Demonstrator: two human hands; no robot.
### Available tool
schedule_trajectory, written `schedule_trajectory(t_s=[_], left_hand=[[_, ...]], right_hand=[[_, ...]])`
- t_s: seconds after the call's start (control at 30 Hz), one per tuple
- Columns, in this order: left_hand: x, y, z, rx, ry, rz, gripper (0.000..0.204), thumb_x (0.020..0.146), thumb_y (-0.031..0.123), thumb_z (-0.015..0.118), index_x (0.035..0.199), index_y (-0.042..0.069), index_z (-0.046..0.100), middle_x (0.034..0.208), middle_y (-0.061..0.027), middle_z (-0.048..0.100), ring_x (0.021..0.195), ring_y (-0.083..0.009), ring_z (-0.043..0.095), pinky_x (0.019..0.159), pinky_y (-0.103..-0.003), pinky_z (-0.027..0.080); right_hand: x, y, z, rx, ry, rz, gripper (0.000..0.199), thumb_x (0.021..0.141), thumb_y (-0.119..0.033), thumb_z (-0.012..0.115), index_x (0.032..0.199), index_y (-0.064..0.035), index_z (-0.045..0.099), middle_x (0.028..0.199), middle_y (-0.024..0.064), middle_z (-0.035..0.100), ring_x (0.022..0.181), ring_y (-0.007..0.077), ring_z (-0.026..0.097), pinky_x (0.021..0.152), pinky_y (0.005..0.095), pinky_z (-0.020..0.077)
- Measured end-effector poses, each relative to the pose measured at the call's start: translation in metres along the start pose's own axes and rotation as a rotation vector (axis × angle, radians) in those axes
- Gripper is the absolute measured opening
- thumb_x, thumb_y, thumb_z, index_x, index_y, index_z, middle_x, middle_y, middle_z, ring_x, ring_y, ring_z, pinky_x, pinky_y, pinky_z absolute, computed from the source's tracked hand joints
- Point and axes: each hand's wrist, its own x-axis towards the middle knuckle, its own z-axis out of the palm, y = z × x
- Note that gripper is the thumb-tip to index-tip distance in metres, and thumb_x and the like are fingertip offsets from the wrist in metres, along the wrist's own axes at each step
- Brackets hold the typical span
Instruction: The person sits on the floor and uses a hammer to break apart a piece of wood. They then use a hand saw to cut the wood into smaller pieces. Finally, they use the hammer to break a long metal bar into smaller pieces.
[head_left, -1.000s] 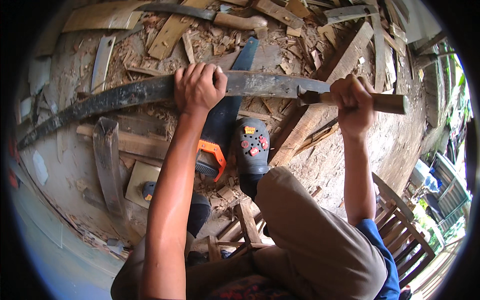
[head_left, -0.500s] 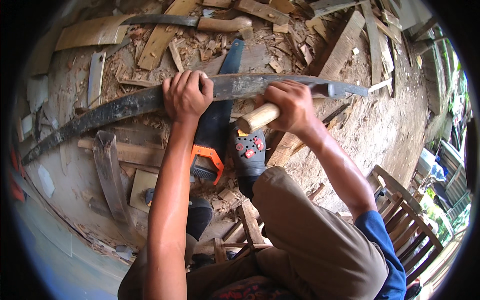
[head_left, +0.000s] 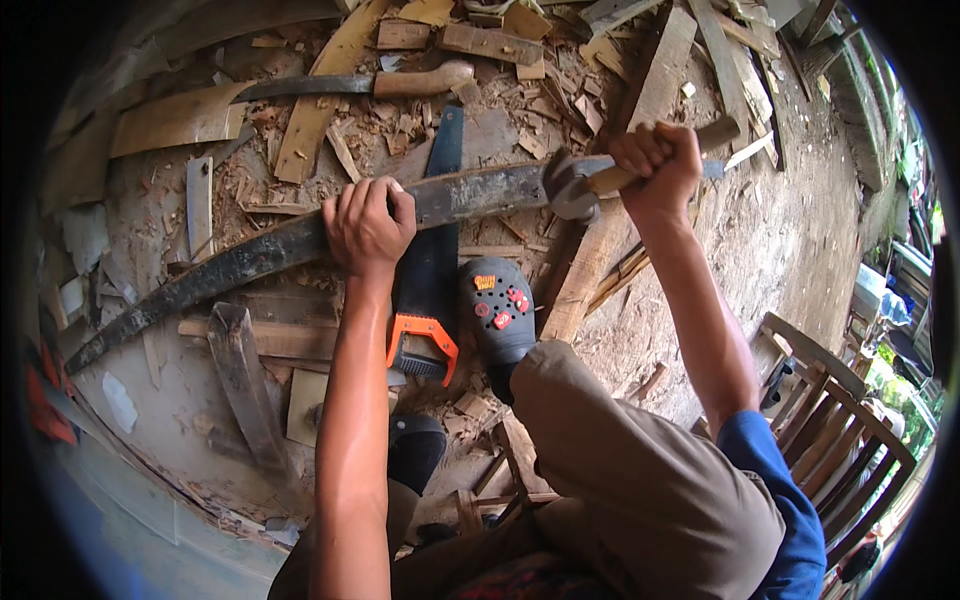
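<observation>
My left hand [head_left: 366, 225] grips the middle of a long, dark, curved strip of wood [head_left: 250, 258] that lies across the scrap-strewn ground. My right hand [head_left: 655, 165] is closed on the wooden handle of a hammer [head_left: 572, 187], whose dark head touches the strip's right part. My foot in a dark clog [head_left: 498, 312] rests just below the strip.
A handsaw [head_left: 428, 300] with an orange and black handle lies under the strip, blade pointing away. A knife with a wooden handle [head_left: 370, 84] lies farther off among offcuts and chips. Planks [head_left: 600, 250] slant at right. A wooden chair [head_left: 835, 400] stands at lower right.
My right hand swung the hammer: raised at the strip's right end, then pulled inward and down, now the head meets the strip. My left hand kept its hold.
</observation>
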Motion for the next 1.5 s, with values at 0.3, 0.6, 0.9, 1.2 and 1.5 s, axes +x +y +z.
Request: schedule_trajectory(t_s=[0.3, 0.6, 0.9, 1.2, 1.5], left_hand=[[0.001, 0.0, 0.005, -0.019, 0.113, 0.024, 0.015, 0.091, 0.02, 0.061, 0.082, 0.012, 0.068, 0.081, -0.0031, 0.068, 0.079, -0.0263, 0.064, 0.076, -0.04, 0.044], [0.003, 0.001, 0.004, 0.003, 0.1, 0.035, 0.015, 0.091, 0.019, 0.061, 0.082, 0.012, 0.07, 0.083, -0.0031, 0.07, 0.079, -0.0255, 0.065, 0.076, -0.04, 0.044], [0.003, 0.003, 0.003, 0.008, 0.122, 0.038, 0.015, 0.092, 0.018, 0.06, 0.081, 0.011, 0.069, 0.081, -0.0034, 0.069, 0.079, -0.0251, 0.065, 0.075, -0.04, 0.044], [0.001, 0.003, 0.003, 0.028, 0.074, 0.022, 0.015, 0.092, 0.018, 0.06, 0.087, 0.011, 0.072, 0.086, -0.0031, 0.072, 0.082, -0.0252, 0.067, 0.077, -0.041, 0.045], [0.001, 0.002, 0.004, 0.015, 0.066, 0.03, 0.015, 0.093, 0.019, 0.059, 0.088, 0.011, 0.072, 0.086, -0.0034, 0.072, 0.082, -0.0259, 0.066, 0.078, -0.041, 0.045]], right_hand=[[-0.038, -0.003, -0.027, -0.9, -0.22, -0.423, 0.034, 0.09, -0.005, 0.064, 0.062, -0.009, 0.045, 0.061, -0.0007, 0.052, 0.053, 0.0105, 0.049, 0.047, 0.0311, 0.0351], [-0.041, 0.053, 0.02, -1.5, -0.67, -0.755, 0.024, 0.063, -0.014, 0.078, 0.081, -0.0095, 0.064, 0.076, 0.0072, 0.065, 0.069, 0.0303, 0.067, 0.062, 0.0437, 0.0547], [-0.046, 0.063, 0.034, -1.531, -0.66, -0.757, 0.027, 0.062, -0.024, 0.078, 0.079, -0.011, 0.06, 0.075, 0.0052, 0.062, 0.071, 0.0321, 0.066, 0.063, 0.0451, 0.0538], [-0.044, 0.07, 0.044, -1.504, -0.481, -0.81, 0.027, 0.059, -0.019, 0.079, 0.08, -0.013, 0.063, 0.075, 0.0053, 0.063, 0.071, 0.0316, 0.067, 0.064, 0.0445, 0.0535], [-0.032, 0.059, 0.037, -1.241, -1.013, -0.742, 0.023, 0.062, -0.021, 0.077, 0.078, -0.0129, 0.063, 0.07, 0.0065, 0.061, 0.068, 0.0324, 0.065, 0.058, 0.0472, 0.0504]])
